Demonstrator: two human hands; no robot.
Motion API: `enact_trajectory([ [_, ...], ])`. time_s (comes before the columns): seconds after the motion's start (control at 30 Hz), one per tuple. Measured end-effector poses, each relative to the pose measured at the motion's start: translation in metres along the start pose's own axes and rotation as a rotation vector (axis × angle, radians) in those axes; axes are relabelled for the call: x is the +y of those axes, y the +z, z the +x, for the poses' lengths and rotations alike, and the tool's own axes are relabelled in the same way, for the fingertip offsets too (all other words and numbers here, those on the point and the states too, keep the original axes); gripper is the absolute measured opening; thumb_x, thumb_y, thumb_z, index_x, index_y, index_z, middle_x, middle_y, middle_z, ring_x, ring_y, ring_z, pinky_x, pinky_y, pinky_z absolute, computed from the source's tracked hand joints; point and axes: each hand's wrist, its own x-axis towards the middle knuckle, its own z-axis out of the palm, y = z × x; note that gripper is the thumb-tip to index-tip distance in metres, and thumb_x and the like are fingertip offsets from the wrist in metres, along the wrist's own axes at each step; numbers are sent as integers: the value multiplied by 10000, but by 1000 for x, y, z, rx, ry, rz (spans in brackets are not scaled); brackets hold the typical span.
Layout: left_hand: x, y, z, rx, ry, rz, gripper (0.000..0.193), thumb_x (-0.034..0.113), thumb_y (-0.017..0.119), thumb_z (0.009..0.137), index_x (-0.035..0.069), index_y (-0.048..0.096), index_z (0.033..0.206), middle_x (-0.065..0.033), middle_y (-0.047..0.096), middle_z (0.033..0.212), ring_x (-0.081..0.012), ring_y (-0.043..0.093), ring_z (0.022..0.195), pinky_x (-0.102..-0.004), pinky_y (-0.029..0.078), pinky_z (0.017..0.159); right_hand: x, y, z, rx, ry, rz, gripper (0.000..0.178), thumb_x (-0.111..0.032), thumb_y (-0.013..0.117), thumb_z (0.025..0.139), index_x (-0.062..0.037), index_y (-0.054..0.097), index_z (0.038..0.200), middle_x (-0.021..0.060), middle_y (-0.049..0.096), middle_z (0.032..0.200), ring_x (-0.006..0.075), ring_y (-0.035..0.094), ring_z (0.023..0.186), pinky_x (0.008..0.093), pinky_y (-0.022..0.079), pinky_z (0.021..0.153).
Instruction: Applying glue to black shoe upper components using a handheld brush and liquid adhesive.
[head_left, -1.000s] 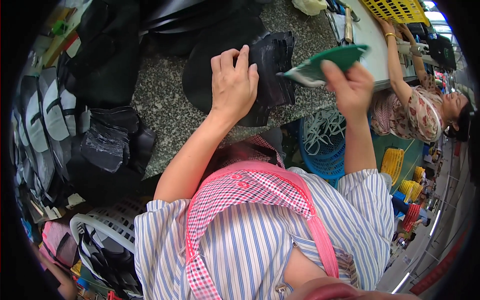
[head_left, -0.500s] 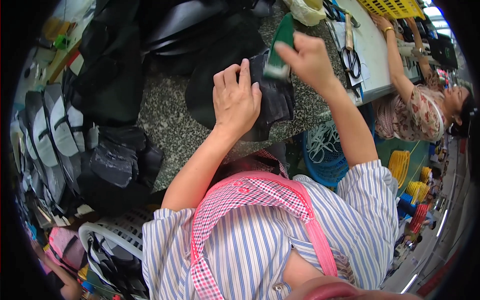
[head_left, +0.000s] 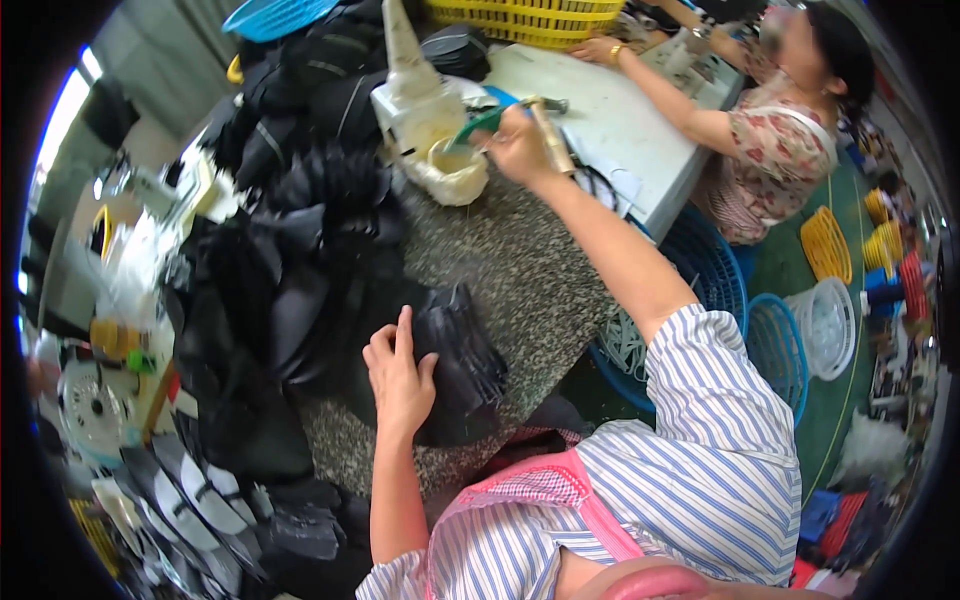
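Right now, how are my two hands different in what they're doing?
The left hand lies flat, fingers spread, pressing a stack of black pieces near the body; the right hand is stretched far out, closed around a green-handled tool at a cream tub. Both are bare and over the speckled table.

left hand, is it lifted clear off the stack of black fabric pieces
No, the left hand lies flat on the stack of black fabric pieces on the speckled stone worktop.
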Motion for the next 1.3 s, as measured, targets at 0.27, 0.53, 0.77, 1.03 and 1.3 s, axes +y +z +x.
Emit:
enact_trajectory([
  [0.27, -5, -14, 29, -195, 146, -28, 416, 57, 685, 567, 67, 513, 945, -93, 447, 960, -276, 405, 895, -358, 373, 742, 2, -38, -9, -117, 257, 66, 165, -154, 596, 752, -3, 577, 690, 2, 556, 556, 92, 492, 483, 258, 386, 464],
  [0.53, -35, -7, -10, 202, -144, -1223, 169, -48, 521, 737, 42, 463, 867, 0, 511, 817, -122, 509, 761, -234, 400, 689, -26, -55, -47, 2, 732, 794, 155, -210, 593, 775, -70, 547, 727, -8, 531, 594, 62, 462, 451, 192, 364, 393],
  [0.77, -27, -149, -68, 862, -196, -1330, 331, 104, 406, 853, -22, 395, 1159, -111, 507, 1088, -183, 523, 951, -280, 412, 823, -26, -66, -56, 52, 807, 1096, 73, -136, 570, 775, -108, 543, 713, -5, 528, 626, 91, 485, 522, 224, 387, 469],
  [1.03, -12, -292, -214, 1409, -257, -223, 260, 114, 464, 805, -39, 498, 1013, -112, 550, 932, -175, 552, 817, -249, 451, 711, 44, -55, -58, -222, 853, 1374, 222, -185, 507, 825, -52, 540, 1000, 71, 612, 804, 160, 575, 659, 273, 432, 574],
  [1.3, -124, -156, -223, 1068, -679, 172, 205, 77, 511, 759, -20, 519, 940, -119, 570, 829, -198, 554, 777, -293, 419, 729, -9, -49, -67, -135, 928, 1295, 169, -173, 526, 816, -49, 540, 932, 64, 587, 751, 157, 524, 601, 276, 409, 563],
])
